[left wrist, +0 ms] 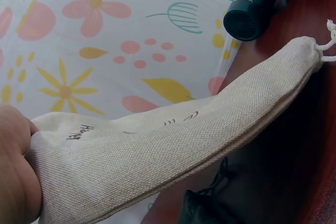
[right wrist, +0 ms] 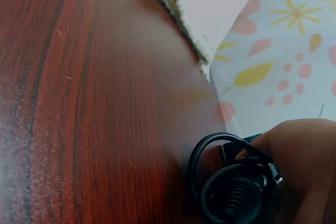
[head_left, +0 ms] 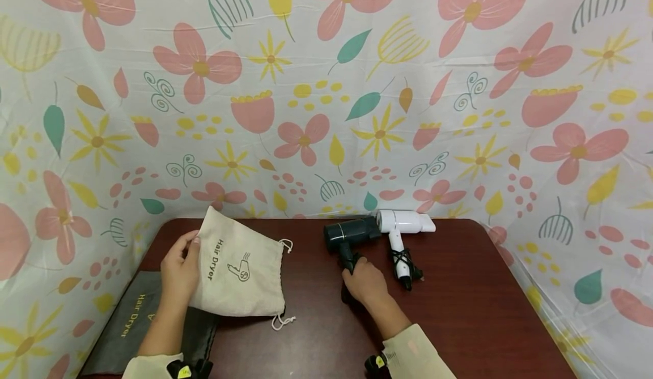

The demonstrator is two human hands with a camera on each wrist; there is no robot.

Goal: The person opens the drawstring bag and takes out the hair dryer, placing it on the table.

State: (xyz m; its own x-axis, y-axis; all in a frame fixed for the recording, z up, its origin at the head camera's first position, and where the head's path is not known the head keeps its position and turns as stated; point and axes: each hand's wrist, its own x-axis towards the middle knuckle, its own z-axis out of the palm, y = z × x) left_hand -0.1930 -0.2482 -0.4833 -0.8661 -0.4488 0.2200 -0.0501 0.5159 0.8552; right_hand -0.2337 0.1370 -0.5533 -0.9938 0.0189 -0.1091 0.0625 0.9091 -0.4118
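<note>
My left hand (head_left: 181,265) pinches the closed-end edge of a cream cloth drawstring bag (head_left: 242,288) printed "Hair Dryer" with a dryer picture. The bag is raised on its side, its mouth and knotted white cords (head_left: 282,321) pointing right. In the left wrist view the bag (left wrist: 173,150) stretches away from the thumb. My right hand (head_left: 366,281) grips the handle of a dark green hair dryer (head_left: 352,233) at the table's back edge. Its bundled black cord (right wrist: 233,198) shows below that hand in the right wrist view.
A white hair dryer (head_left: 403,222) with a black cord wrapped round its handle lies to the right of the dark one. At the left, a dark grey bag (head_left: 119,333) with yellow "Hair Dryer" lettering lies on the reddish-brown table (head_left: 484,311). Behind hangs a flower-patterned cloth (head_left: 306,84).
</note>
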